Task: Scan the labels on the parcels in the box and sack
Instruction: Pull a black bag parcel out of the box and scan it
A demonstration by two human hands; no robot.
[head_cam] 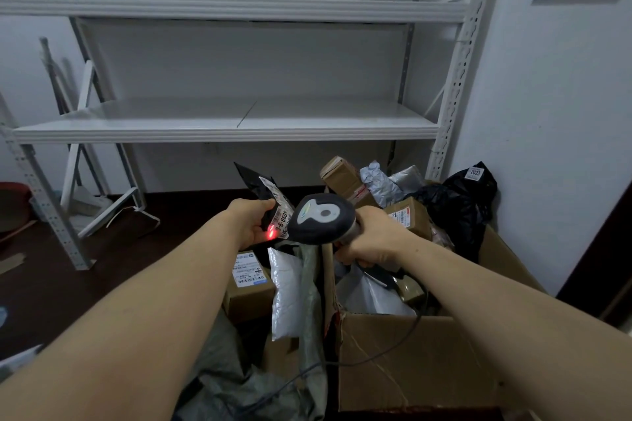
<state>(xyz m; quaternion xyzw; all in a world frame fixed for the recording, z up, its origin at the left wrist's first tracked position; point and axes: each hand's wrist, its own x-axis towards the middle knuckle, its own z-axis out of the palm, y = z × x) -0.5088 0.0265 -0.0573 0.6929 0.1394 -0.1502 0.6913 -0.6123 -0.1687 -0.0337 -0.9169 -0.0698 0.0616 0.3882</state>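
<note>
My left hand [251, 222] grips a black soft parcel [254, 183] with a white label [281, 212], held up above the sack. A red scanner light spot falls on the label's lower edge by my fingers. My right hand [371, 237] grips the handle of a black barcode scanner [323, 219], whose head points at the label from close range; its cable trails down over the box. The cardboard box [410, 362] on the right holds brown boxes, silver and black bags. The grey-green sack [309, 301] on the left holds a labelled brown box [248, 290] and a white mailer [284, 294].
A white metal shelving rack [225, 128] stands behind the parcels, its shelves bare. A white wall [547, 113] closes the right side. Loose white metal parts [85, 195] lean at the left on the dark floor.
</note>
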